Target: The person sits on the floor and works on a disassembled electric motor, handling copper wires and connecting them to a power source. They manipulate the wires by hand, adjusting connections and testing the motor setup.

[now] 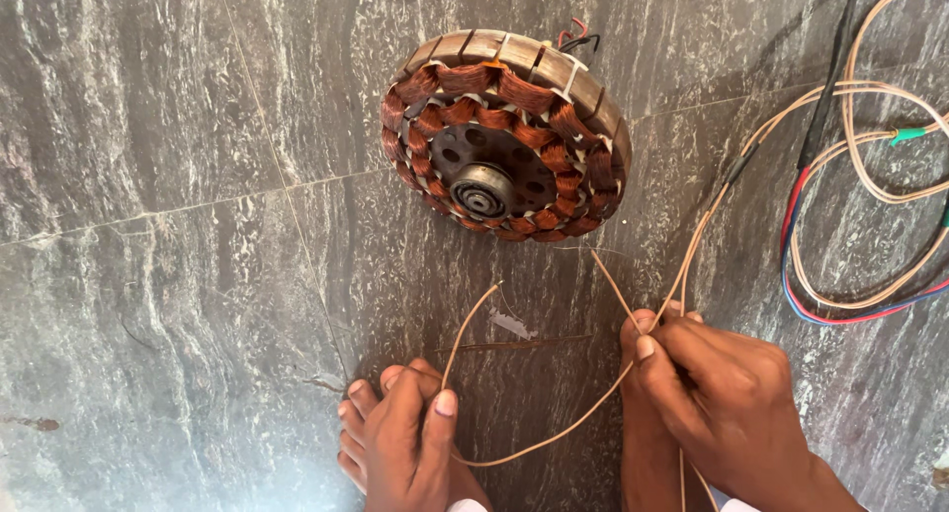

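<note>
A round motor stator (506, 134) with copper windings and a steel hub lies on the grey stone floor (178, 235). My left hand (410, 443) pinches one end of a thin tan wire (554, 428), whose free tip curves up toward the stator. My right hand (717, 393) grips the same wire further along, where a second short end sticks up beside a longer run leading off to the upper right. Bare toes show under both hands.
A loose coil of tan, red, blue and black leads (870, 176) lies on the floor at the right, with a green sleeve (909, 134) on one strand. Short red and black leads (576, 36) poke out behind the stator.
</note>
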